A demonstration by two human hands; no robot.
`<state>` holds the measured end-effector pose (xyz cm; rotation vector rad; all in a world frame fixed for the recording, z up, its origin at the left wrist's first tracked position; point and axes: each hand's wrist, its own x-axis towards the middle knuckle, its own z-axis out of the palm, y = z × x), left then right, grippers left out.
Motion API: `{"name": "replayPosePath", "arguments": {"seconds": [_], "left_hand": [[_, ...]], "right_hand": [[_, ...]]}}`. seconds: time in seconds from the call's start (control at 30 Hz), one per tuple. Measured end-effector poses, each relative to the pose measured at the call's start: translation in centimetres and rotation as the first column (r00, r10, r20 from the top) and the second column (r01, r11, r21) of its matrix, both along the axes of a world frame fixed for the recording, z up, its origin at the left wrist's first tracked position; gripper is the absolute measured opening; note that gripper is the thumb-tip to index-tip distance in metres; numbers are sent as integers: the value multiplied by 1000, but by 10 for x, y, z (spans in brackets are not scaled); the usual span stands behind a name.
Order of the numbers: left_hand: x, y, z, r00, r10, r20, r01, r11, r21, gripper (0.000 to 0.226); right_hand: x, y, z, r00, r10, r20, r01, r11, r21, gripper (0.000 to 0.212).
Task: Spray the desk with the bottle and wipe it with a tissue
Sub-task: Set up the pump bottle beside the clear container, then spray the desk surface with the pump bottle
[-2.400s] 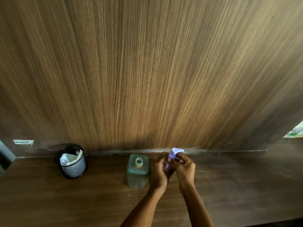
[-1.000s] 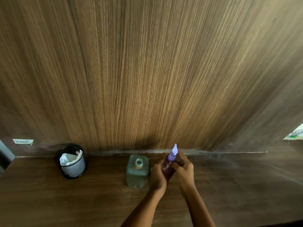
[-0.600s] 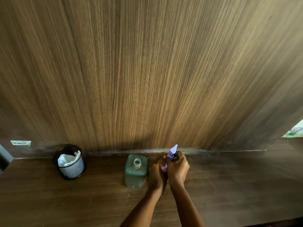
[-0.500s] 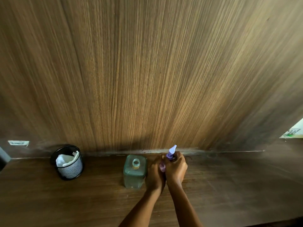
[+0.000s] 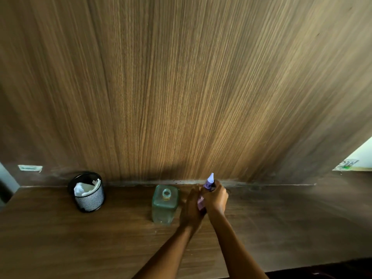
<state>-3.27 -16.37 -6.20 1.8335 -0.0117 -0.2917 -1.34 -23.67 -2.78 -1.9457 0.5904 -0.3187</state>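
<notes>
A small purple spray bottle point(image 5: 209, 181) stands near the back of the brown wooden desk point(image 5: 60, 238); only its pale nozzle and a strip of its body show between my hands. My left hand point(image 5: 192, 208) wraps the bottle's body from the left. My right hand point(image 5: 215, 198) grips around its neck and spray head from the right. White tissue point(image 5: 83, 188) sits crumpled in a black mesh cup point(image 5: 89, 199) at the back left of the desk.
A clear greenish square bottle point(image 5: 165, 204) with an open neck stands just left of my hands. A tall wood-grain wall panel point(image 5: 181, 87) rises behind the desk. The desk's front edge runs along the bottom right.
The nozzle has turned from pointing right to pointing up and away. My right hand has shifted left and closed around the spray head; the left hand stays on the body.
</notes>
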Motion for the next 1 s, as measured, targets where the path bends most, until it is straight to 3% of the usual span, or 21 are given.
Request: {"name": "replayPosePath", "arguments": {"seconds": [0.03,0.13,0.27,0.37,0.43,0.5,0.6,0.7,0.77,0.87,0.93,1.0], "left_hand": [[-4,0,-1,998,-62,17,62,998,7,45],[-14,0,7,985,-172,30,174,978,-113,51],[-22,-1,7,964,-265,23,265,964,-15,63],[-29,2,13,957,-289,41,283,953,105,68],[-37,8,23,965,-250,80,229,952,205,55],[-46,18,33,959,-190,210,116,940,320,38],[-59,44,36,911,-140,388,-35,912,410,41],[-64,77,30,791,-88,606,-183,910,371,38],[-60,96,20,696,-73,715,-319,860,399,46],[-42,112,20,751,-61,657,-376,779,502,82],[-26,119,21,851,-53,523,-309,754,580,111],[-12,124,21,926,-97,366,-180,737,652,119]], "right_hand": [[-3,-5,1,999,24,-36,-24,1000,-6,16],[-9,-22,8,993,105,-55,-109,991,-74,24],[-18,-30,18,982,184,-51,-190,965,-179,40],[-21,-31,18,978,206,-27,-208,964,-167,47],[-25,-30,17,973,230,-3,-225,951,-212,43],[-31,-32,18,966,258,5,-247,930,-271,43],[-41,-41,14,967,253,-10,-243,917,-318,50],[-54,-51,12,972,234,-23,-228,913,-338,52],[-62,-56,12,976,216,-32,-214,919,-331,52],[-70,-60,12,981,192,-23,-188,922,-338,52],[-74,-58,13,983,185,-13,-178,922,-344,47],[-79,-56,12,982,186,-3,-173,907,-384,37]]}}
